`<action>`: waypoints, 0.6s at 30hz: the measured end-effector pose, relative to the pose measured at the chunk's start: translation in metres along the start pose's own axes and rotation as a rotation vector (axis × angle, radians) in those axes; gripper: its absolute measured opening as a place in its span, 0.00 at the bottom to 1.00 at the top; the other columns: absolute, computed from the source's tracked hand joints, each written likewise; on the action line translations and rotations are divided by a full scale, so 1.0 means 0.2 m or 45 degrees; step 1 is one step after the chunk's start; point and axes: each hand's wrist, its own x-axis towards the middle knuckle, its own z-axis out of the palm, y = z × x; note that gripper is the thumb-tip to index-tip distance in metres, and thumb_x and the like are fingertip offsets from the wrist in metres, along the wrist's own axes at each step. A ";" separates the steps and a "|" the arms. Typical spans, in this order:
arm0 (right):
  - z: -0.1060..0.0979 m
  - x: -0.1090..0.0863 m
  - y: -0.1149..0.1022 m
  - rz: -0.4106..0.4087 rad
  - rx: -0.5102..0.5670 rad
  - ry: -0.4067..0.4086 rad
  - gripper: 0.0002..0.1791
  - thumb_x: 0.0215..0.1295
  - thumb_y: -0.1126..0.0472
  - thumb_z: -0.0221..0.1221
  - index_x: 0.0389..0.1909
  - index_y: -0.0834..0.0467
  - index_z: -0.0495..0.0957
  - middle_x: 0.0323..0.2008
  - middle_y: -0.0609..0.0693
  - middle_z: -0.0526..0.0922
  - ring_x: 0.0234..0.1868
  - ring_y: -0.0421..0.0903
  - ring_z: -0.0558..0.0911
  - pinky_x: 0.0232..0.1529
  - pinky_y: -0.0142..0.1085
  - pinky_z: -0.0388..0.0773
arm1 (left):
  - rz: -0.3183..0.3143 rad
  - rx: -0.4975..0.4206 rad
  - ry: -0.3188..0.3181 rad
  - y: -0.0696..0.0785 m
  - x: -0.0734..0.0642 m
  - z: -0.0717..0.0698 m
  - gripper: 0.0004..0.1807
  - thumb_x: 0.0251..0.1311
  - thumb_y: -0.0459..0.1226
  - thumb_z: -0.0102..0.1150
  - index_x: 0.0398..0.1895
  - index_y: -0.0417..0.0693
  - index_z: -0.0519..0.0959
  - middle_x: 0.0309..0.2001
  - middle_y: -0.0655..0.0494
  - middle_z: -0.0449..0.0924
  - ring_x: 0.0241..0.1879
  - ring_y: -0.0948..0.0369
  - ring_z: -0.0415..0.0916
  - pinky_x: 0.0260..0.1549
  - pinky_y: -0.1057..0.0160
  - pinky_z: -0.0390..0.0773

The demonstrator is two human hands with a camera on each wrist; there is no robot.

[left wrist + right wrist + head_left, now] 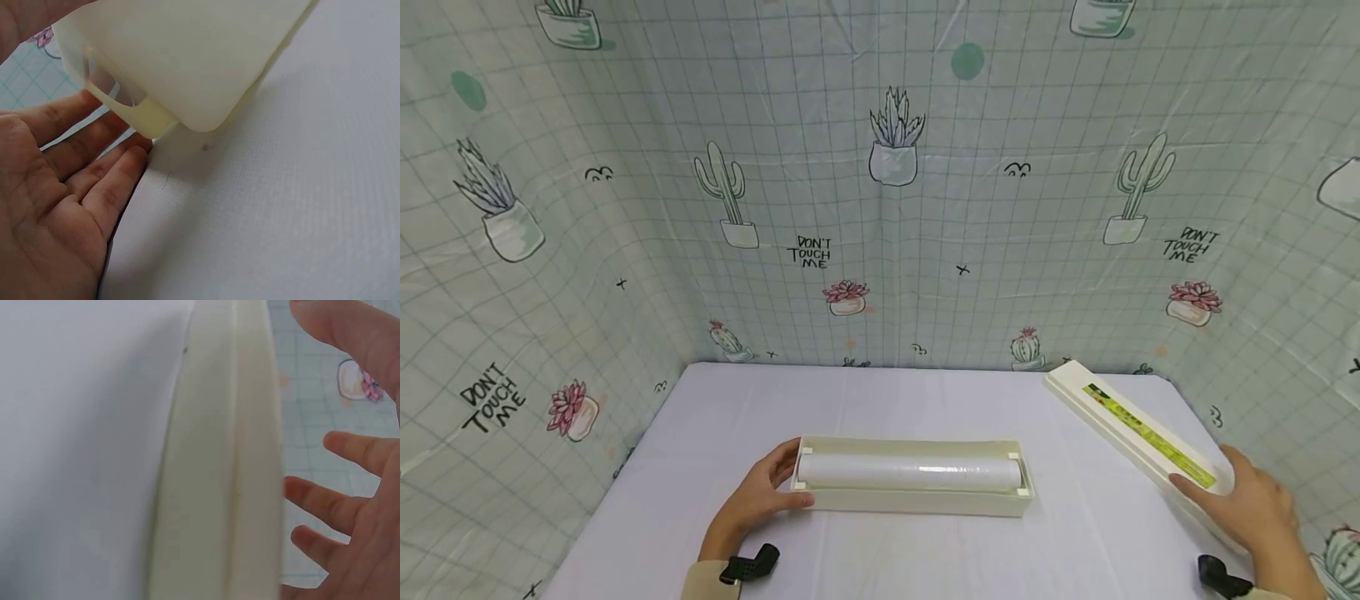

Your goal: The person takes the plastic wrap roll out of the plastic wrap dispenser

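Observation:
A long cream box (917,502), open on top, lies across the middle of the table in the head view, with a white roll of shiny film (910,473) inside. My left hand (770,490) grips its left end, thumb along the front wall. In the left wrist view the fingers (109,187) reach the box's end (140,115), beside a cutout. At the right lies a long cream lid (1097,421) with a yellow-green label (1150,435). Over its near end is my right hand (1255,500); in the right wrist view its spread fingers (334,503) show beyond the lid's edge (256,450).
A white cloth covers the table (880,558). Behind and on both sides hangs a grid-patterned sheet (970,217) printed with potted plants. Dark devices are strapped at the left wrist (751,565) and the right wrist (1223,577).

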 end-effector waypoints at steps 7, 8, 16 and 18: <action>-0.04 0.00 -0.11 -0.135 -0.004 0.133 0.60 0.64 0.33 0.61 0.76 0.74 0.49 0.61 0.86 0.62 0.59 0.81 0.63 0.61 0.72 0.53 | 0.018 -0.016 -0.013 0.01 0.01 0.00 0.49 0.53 0.35 0.78 0.78 0.43 0.62 0.71 0.41 0.71 0.71 0.46 0.68 0.63 0.78 0.65; -0.05 -0.01 -0.13 -0.149 -0.003 0.150 0.60 0.64 0.33 0.62 0.76 0.74 0.49 0.61 0.86 0.62 0.59 0.80 0.63 0.61 0.72 0.53 | 0.017 -0.018 -0.014 0.01 0.01 0.00 0.49 0.53 0.35 0.78 0.78 0.43 0.62 0.71 0.41 0.71 0.71 0.46 0.68 0.63 0.78 0.64; -0.05 -0.01 -0.34 -0.280 0.041 0.200 0.58 0.63 0.36 0.64 0.77 0.72 0.51 0.63 0.84 0.63 0.60 0.79 0.63 0.62 0.72 0.52 | 0.000 -0.004 0.020 0.00 0.00 0.01 0.49 0.52 0.35 0.78 0.77 0.45 0.63 0.70 0.44 0.72 0.71 0.48 0.69 0.64 0.78 0.62; -0.05 -0.02 -0.38 -0.314 0.064 0.206 0.57 0.63 0.38 0.65 0.77 0.71 0.51 0.63 0.84 0.63 0.61 0.79 0.62 0.61 0.72 0.51 | 0.006 -0.009 0.017 0.00 0.00 0.01 0.49 0.52 0.35 0.77 0.78 0.45 0.63 0.71 0.44 0.72 0.71 0.47 0.69 0.64 0.78 0.62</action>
